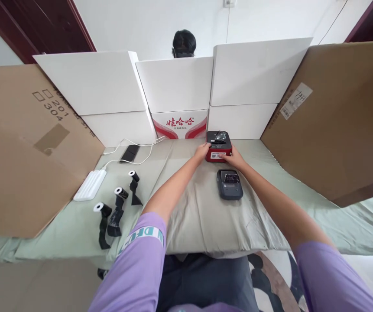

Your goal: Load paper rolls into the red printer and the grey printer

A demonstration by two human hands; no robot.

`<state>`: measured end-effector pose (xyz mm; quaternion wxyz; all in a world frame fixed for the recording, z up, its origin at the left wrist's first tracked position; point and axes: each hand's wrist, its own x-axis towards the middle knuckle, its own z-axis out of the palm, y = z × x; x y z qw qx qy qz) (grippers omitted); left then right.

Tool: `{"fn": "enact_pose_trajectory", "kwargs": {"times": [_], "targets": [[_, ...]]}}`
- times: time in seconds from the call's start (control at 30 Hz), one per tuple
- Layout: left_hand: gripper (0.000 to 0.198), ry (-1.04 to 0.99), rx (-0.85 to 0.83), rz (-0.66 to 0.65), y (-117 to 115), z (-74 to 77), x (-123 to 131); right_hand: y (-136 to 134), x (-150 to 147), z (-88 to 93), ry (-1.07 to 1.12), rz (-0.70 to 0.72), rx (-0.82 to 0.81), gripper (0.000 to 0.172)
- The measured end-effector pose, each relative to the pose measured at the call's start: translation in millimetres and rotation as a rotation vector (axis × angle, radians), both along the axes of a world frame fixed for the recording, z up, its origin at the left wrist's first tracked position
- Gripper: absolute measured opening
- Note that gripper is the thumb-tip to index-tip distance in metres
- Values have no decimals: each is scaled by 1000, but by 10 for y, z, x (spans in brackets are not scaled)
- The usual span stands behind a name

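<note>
A boxy red-and-black label printer (218, 147) stands at the back of the cloth-covered table, close to the white boxes. My left hand (202, 151) grips its left side, fingers partly hidden. On the right side my right hand (236, 158) is closed around it, with a fingertip over the white label on the front. Clear shiny film or a dark window shows on its top; I cannot tell which. Just in front lies a smaller dark grey portable printer (230, 189), touched by neither hand.
Several small rolls, including a black-tailed roll (134, 175), lie at the left. Behind them are a white power strip (90, 185), its cable and a black phone (129, 154). White boxes (176, 86) line the back; brown cardboard (335, 117) flanks both sides. A person's head (184, 42) shows beyond.
</note>
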<state>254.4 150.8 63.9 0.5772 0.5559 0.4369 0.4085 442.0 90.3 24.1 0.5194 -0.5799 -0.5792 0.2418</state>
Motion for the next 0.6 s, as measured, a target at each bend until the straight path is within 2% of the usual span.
{"fn": "enact_pose_trajectory", "kwargs": {"times": [0.1,0.23,0.33,0.4,0.47,0.6], "targets": [[29,-13,18,29,-167,50,-330,-272,-292,241,-61,28,-3,99],[30,-38,135,129,-522,65,-1010,-655,-902,604,-130,117,35,93],[34,15,181,222,-866,24,-1528,-889,-1357,697,-135,210,31,90],[36,88,193,293,-1081,-21,-1799,-1003,-1628,620,-142,223,8,90],[37,202,204,364,-1251,-73,-1994,-1083,-1865,451,-134,209,-19,92],[39,420,208,427,-1407,-173,-2191,-1145,-2166,67,-52,197,-60,93]]}}
